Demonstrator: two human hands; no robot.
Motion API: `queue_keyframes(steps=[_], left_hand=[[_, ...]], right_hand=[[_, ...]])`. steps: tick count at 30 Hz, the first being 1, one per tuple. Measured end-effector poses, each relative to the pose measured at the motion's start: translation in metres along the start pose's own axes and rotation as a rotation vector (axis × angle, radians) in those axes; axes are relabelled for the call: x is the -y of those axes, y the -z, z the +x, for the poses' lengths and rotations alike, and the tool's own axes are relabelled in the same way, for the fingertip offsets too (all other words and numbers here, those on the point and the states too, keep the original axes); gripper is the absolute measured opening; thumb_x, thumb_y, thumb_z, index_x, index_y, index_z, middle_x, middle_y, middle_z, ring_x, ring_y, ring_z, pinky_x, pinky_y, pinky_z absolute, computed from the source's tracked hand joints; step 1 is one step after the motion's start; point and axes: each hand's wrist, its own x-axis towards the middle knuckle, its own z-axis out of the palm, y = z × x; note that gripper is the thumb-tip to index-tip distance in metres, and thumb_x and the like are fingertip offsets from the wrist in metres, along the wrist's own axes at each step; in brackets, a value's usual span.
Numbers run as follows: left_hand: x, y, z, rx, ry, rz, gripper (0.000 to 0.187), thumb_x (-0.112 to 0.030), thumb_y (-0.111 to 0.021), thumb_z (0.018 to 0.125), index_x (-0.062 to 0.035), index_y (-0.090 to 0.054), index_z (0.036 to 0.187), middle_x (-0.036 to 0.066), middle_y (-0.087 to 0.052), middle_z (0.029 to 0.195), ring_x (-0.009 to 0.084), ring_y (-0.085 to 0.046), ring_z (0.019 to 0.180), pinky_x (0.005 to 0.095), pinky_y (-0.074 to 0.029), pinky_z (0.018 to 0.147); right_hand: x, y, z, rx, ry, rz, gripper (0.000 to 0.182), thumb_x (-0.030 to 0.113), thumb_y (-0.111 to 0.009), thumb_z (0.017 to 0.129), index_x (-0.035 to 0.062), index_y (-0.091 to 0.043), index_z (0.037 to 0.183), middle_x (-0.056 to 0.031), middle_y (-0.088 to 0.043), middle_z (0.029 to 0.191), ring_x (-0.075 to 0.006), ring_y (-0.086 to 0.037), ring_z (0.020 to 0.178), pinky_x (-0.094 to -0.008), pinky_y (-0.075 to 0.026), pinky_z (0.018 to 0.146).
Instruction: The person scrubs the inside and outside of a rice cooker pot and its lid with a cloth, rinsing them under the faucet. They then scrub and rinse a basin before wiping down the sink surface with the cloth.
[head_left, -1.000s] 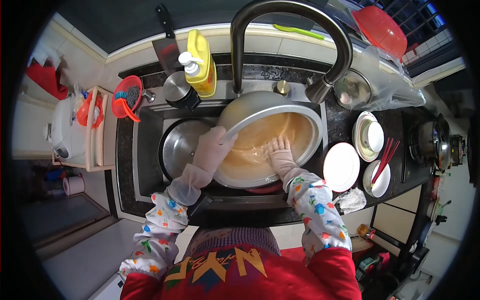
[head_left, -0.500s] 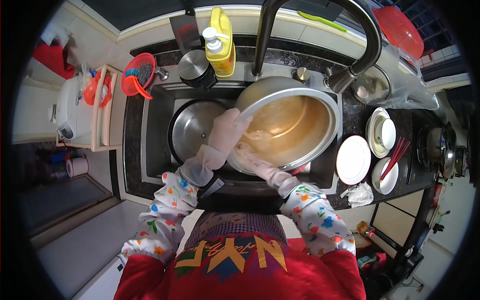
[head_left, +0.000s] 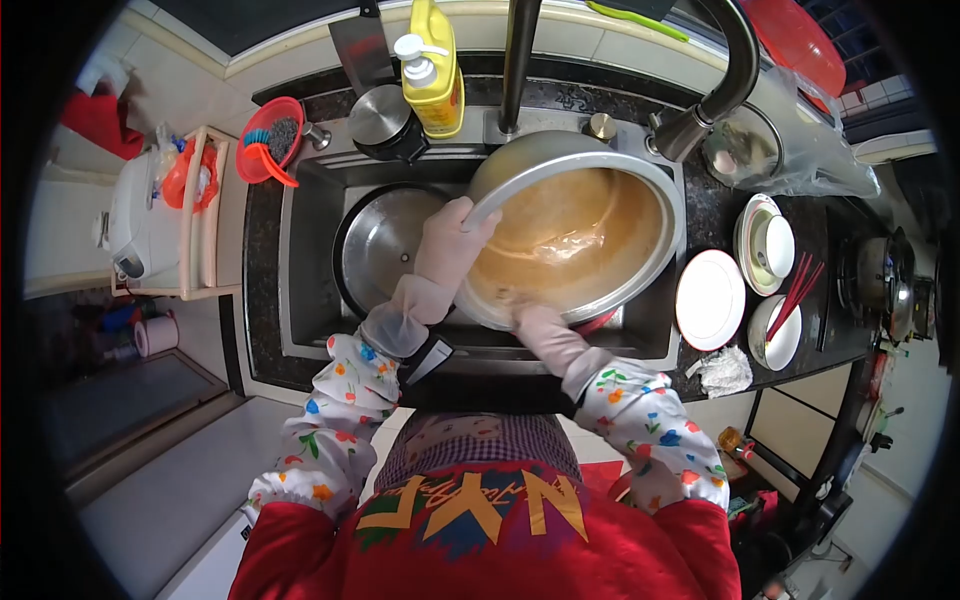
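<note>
Since the prior frame, the right hand (head_left: 541, 328) is shifting away from the left hand (head_left: 450, 250) along the near inner wall of the silver-grey basin (head_left: 525, 155), fingers blurring, so can't tell wide or narrow. Left is gripping the basin's left rim and partly covering the black-rimmed pan (head_left: 380, 255). Basin is sitting tilted in the sink (head_left: 308, 285), mostly hiding a red item (head_left: 598, 322); faucet (head_left: 520, 65) is running out of frame.
</note>
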Motion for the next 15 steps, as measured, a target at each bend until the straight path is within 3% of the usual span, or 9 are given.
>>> queue_keyframes(steps=[4,6,7,8,9,12,13,15], left_hand=[[0.006,0.001,-0.006,-0.064,0.010,0.071,0.033,-0.026,-0.069,0.081,0.0001,-0.051,0.071,0.012,-0.049,0.060,0.0152,-0.039,0.056,0.0327,-0.040,0.055],[0.005,-0.002,-0.003,-0.065,-0.005,0.037,0.033,-0.026,-0.069,0.081,0.0001,-0.052,0.072,0.013,-0.049,0.061,0.0152,-0.039,0.056,0.0327,-0.040,0.055],[0.004,-0.001,0.000,-0.053,-0.014,0.082,0.031,-0.025,-0.069,0.081,0.0000,-0.052,0.074,0.016,-0.051,0.064,0.0239,-0.043,0.057,0.0341,-0.042,0.056],[0.002,-0.001,0.000,-0.035,-0.016,0.130,0.029,-0.024,-0.069,0.081,-0.0001,-0.053,0.075,0.019,-0.053,0.068,0.0326,-0.047,0.057,0.0355,-0.043,0.056],[-0.004,0.001,0.003,-0.033,-0.018,0.125,0.029,-0.024,-0.069,0.081,-0.0001,-0.053,0.075,0.019,-0.053,0.068,0.0326,-0.047,0.057,0.0355,-0.043,0.056],[-0.018,0.007,0.012,0.075,-0.156,0.109,0.029,-0.026,-0.068,0.081,-0.0013,-0.054,0.076,0.020,-0.054,0.072,0.0354,-0.052,0.062,0.0381,-0.045,0.058],[-0.018,0.007,0.017,0.078,-0.212,0.229,0.029,-0.029,-0.066,0.082,-0.0022,-0.055,0.078,0.019,-0.056,0.074,0.0368,-0.055,0.066,0.0402,-0.046,0.061],[-0.012,0.008,0.019,0.072,-0.263,0.353,0.029,-0.031,-0.065,0.082,-0.0031,-0.055,0.079,0.018,-0.058,0.076,0.0382,-0.057,0.069,0.0423,-0.047,0.064]], right_hand=[[0.055,-0.011,0.029,-0.150,-0.131,0.196,0.020,0.011,-0.055,0.083,0.0010,-0.063,0.098,-0.0252,-0.062,0.091,-0.0399,-0.060,0.088,-0.0392,-0.047,0.081],[0.034,-0.020,0.016,-0.110,-0.098,0.075,0.019,0.013,-0.055,0.082,0.0019,-0.064,0.095,-0.0240,-0.063,0.092,-0.0394,-0.060,0.090,-0.0405,-0.047,0.081],[0.013,-0.025,0.012,-0.066,-0.059,-0.045,0.019,0.014,-0.054,0.081,0.0028,-0.065,0.092,-0.0228,-0.064,0.094,-0.0389,-0.061,0.092,-0.0418,-0.047,0.081],[-0.035,-0.035,0.008,0.168,-0.159,-0.264,0.025,0.021,-0.049,0.085,0.0053,-0.066,0.096,-0.0210,-0.064,0.098,-0.0356,-0.061,0.097,-0.0432,-0.047,0.085],[-0.070,-0.030,0.005,0.166,-0.163,-0.267,0.025,0.021,-0.049,0.085,0.0053,-0.066,0.096,-0.0210,-0.064,0.098,-0.0356,-0.061,0.097,-0.0432,-0.047,0.085],[-0.150,0.004,0.010,0.008,-0.057,-0.340,0.031,0.020,-0.042,0.089,0.0054,-0.062,0.109,-0.0204,-0.064,0.105,-0.0332,-0.061,0.099,-0.0413,-0.047,0.089],[-0.159,0.017,0.020,-0.051,-0.016,-0.362,0.034,0.019,-0.040,0.090,0.0055,-0.061,0.114,-0.0202,-0.063,0.107,-0.0324,-0.062,0.100,-0.0406,-0.046,0.091],[-0.122,0.075,0.033,0.317,-0.415,-0.504,0.046,0.021,-0.036,0.091,0.0018,-0.045,0.131,-0.0227,-0.047,0.133,-0.0310,-0.048,0.122,-0.0390,-0.036,0.103]])
